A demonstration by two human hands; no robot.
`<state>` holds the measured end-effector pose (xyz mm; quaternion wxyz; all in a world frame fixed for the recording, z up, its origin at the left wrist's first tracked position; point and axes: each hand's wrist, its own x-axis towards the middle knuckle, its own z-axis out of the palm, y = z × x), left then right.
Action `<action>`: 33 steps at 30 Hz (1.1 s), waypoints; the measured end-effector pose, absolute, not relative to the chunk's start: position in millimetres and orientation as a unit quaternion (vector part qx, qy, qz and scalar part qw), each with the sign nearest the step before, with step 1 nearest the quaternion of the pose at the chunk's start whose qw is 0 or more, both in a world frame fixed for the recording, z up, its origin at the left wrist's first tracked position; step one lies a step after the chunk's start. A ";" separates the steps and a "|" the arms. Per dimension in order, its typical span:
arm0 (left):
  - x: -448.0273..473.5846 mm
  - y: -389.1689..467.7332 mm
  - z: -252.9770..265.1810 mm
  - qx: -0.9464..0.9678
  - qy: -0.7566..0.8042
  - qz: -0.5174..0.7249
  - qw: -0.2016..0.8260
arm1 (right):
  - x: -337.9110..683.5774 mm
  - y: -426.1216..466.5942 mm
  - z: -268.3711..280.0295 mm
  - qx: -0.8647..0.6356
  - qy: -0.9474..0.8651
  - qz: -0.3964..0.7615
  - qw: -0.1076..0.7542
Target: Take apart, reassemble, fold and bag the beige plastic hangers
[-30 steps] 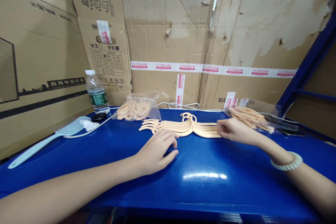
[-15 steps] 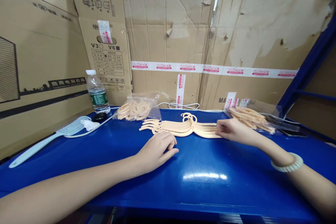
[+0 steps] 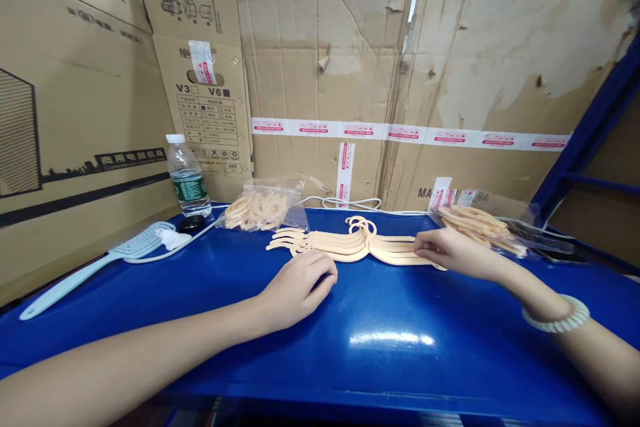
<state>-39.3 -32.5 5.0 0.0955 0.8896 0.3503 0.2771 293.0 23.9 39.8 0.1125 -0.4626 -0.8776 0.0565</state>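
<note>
Several beige clothes hangers (image 3: 340, 245) lie in a close row on the blue table, their curved hooks grouped at the top middle. My right hand (image 3: 450, 252) is over their right ends, fingers and thumb closed on a hanger there; a hanger tip shows just below the fingers. My left hand (image 3: 303, 287) is in front of the left half of the row, close to its near edge. Its fingers are curled in toward the thumb, with nothing visible between them. The hand hides part of the lower left hanger ends.
Behind the row are a clear bag of beige hangers (image 3: 260, 205) and another bag (image 3: 473, 223) at right, beside a phone (image 3: 563, 256). At left are a water bottle (image 3: 189, 180), a light blue hairbrush (image 3: 107, 260) and a white cable (image 3: 187, 245). Cardboard sheets (image 3: 320, 87) stand behind.
My left index finger and thumb have drawn closer together. My right fingers have shifted slightly, baring a hanger tip below them. The hangers stay in the same row.
</note>
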 end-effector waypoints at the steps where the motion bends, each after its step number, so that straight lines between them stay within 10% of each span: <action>1: -39.4 -32.7 5.1 0.888 0.352 0.278 0.097 | 292.9 23.7 40.0 -0.463 -0.878 0.055 0.110; 33: -42.2 -37.0 11.6 0.886 0.398 0.175 0.162 | 282.6 16.8 36.0 -0.459 -0.880 0.020 0.121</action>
